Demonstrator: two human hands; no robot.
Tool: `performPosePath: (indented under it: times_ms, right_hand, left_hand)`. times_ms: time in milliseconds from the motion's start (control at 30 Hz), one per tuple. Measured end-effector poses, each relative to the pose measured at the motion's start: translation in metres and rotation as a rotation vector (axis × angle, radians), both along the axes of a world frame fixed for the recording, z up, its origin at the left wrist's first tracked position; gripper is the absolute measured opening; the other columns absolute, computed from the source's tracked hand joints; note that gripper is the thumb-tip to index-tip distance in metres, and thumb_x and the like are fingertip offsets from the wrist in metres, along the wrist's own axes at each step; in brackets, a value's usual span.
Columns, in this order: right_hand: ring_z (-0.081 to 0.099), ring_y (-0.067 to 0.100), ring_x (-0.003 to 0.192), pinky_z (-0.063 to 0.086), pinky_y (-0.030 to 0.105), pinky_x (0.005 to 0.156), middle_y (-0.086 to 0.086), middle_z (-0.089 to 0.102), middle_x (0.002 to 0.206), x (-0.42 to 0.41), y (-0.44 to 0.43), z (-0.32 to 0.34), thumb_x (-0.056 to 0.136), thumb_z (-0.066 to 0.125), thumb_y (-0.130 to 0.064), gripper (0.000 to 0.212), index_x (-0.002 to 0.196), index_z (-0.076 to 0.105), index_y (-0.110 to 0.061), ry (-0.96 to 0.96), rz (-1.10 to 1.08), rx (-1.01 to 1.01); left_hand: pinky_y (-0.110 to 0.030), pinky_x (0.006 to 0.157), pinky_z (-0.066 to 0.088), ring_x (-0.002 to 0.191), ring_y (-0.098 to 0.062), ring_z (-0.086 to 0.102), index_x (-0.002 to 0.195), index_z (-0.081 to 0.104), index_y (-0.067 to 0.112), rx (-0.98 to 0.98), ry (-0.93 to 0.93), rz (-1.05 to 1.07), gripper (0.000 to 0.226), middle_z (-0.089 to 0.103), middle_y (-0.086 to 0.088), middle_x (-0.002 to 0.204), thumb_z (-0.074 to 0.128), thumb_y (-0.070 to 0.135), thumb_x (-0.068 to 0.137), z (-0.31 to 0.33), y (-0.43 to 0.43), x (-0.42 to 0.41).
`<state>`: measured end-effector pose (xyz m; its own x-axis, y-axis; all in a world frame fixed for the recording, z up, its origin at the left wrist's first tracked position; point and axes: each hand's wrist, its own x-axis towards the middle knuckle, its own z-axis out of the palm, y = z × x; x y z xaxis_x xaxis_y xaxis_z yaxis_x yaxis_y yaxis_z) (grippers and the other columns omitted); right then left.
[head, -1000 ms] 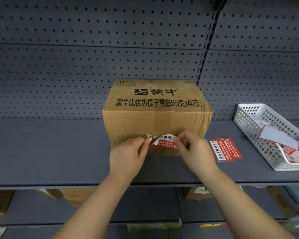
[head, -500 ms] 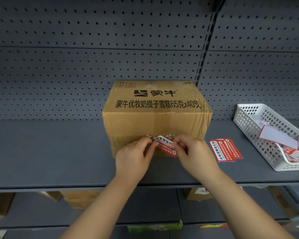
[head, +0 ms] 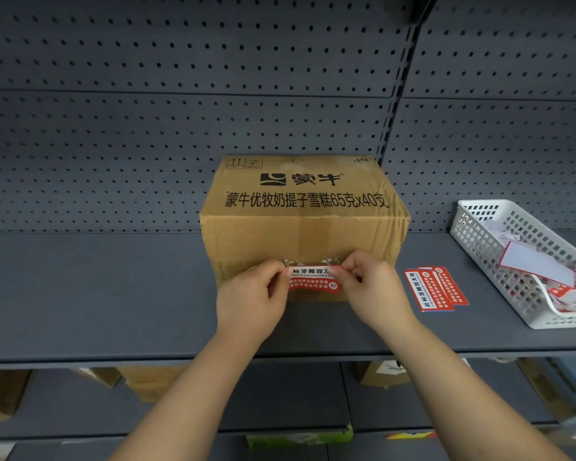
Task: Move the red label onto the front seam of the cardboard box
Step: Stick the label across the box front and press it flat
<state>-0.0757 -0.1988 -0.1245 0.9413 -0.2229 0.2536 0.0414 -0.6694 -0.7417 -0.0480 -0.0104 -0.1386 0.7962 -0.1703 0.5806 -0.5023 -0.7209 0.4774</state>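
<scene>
Flattened out since a moment ago, the red label (head: 313,280) now stretches level across the cardboard box's (head: 300,224) near face low at its centre seam, left hand (head: 251,299) and right hand (head: 373,292) each pinching one end on the grey shelf (head: 97,294).

Dim even light, soft shadows, curved wide-angle edges, blurred corners

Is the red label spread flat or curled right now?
Spread flat: the red label is stretched level between the left hand and right hand, text readable. Whether it is stuck down, cannot tell.
</scene>
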Motion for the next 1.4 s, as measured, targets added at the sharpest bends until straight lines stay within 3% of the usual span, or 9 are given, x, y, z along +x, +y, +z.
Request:
performPosePath:
  times_ms: [500,667,767,967,1100,1200,1300,1367,1400]
  right_hand:
    - [0.066,0.015,0.068,0.057,0.038,0.058,0.001,0.073,0.076,0.004,0.011,0.0,0.086,0.063,-0.041,0.028,0.077,0.061,-0.015,-0.026,-0.119,-0.04]
    - [0.064,0.015,0.067,0.048,0.026,0.051,0.002,0.073,0.078,0.005,0.013,0.001,0.087,0.062,-0.04,0.025,0.075,0.056,-0.018,-0.069,-0.109,-0.118]
    - [0.062,0.014,0.063,0.047,0.026,0.049,0.002,0.072,0.074,0.006,0.014,0.0,0.087,0.062,-0.04,0.026,0.074,0.055,-0.019,-0.091,-0.112,-0.156]
    - [0.058,0.018,0.055,0.043,0.029,0.046,0.0,0.064,0.061,0.007,0.008,-0.003,0.083,0.065,-0.046,0.036,0.068,0.057,-0.014,-0.123,-0.141,-0.147]
    - [0.053,0.018,0.049,0.045,0.034,0.05,-0.005,0.051,0.048,0.004,-0.007,0.0,0.08,0.068,-0.045,0.042,0.054,0.047,-0.02,-0.152,-0.19,-0.093]
    - [0.05,0.016,0.049,0.041,0.033,0.05,-0.003,0.05,0.049,-0.001,-0.023,-0.003,0.081,0.068,-0.04,0.037,0.058,0.051,-0.017,-0.185,-0.188,-0.086]
    - [0.06,0.02,0.066,0.05,0.039,0.06,0.002,0.065,0.07,-0.015,-0.033,-0.01,0.087,0.064,-0.034,0.02,0.08,0.064,-0.015,-0.378,-0.025,-0.268]
    - [0.064,0.026,0.101,0.052,0.044,0.083,0.008,0.07,0.109,-0.022,-0.03,-0.019,0.09,0.057,-0.032,0.03,0.111,0.066,-0.012,-0.52,0.132,-0.644]
    - [0.057,0.028,0.12,0.047,0.046,0.096,0.009,0.063,0.129,-0.021,-0.027,-0.025,0.091,0.054,-0.032,0.04,0.124,0.06,-0.011,-0.539,0.217,-0.825]
  left_hand:
    - [-0.017,0.038,0.029,0.044,-0.007,0.047,0.071,0.063,0.019,-0.007,0.003,0.092,0.019,0.065,0.006,0.058,0.064,0.031,0.086,0.005,-0.005,0.005]
    - [-0.016,0.041,0.022,0.044,-0.007,0.044,0.071,0.063,0.019,0.002,0.006,0.103,0.021,0.064,0.007,0.058,0.062,0.033,0.086,0.006,-0.005,0.007]
    - [-0.016,0.04,0.022,0.043,-0.007,0.044,0.07,0.062,0.019,0.015,0.0,0.101,0.021,0.064,0.007,0.057,0.062,0.033,0.086,0.006,-0.005,0.008]
    - [-0.017,0.04,0.026,0.042,-0.009,0.046,0.068,0.064,0.021,-0.017,0.009,0.114,0.022,0.06,0.009,0.052,0.066,0.035,0.084,0.005,-0.003,0.01]
    - [-0.024,0.043,0.04,0.045,-0.012,0.053,0.057,0.057,0.021,-0.09,0.091,0.17,0.036,0.057,0.009,0.049,0.066,0.046,0.082,0.007,0.006,0.01]
    - [-0.03,0.044,0.045,0.047,-0.016,0.055,0.056,0.057,0.02,-0.147,0.041,0.222,0.039,0.056,0.007,0.049,0.065,0.048,0.083,0.008,0.023,0.009]
    - [-0.036,0.056,0.051,0.065,-0.019,0.061,0.074,0.07,0.017,-0.064,-0.204,0.062,0.026,0.07,0.0,0.069,0.059,0.037,0.088,0.003,0.037,0.002]
    - [-0.038,0.084,0.05,0.102,-0.022,0.063,0.103,0.072,0.014,0.134,-0.359,-0.166,0.024,0.073,-0.006,0.106,0.055,0.028,0.091,-0.005,0.031,-0.006]
    - [-0.042,0.099,0.043,0.121,-0.023,0.054,0.119,0.065,0.013,0.278,-0.388,-0.258,0.032,0.065,-0.007,0.126,0.052,0.027,0.093,-0.011,0.024,-0.008]
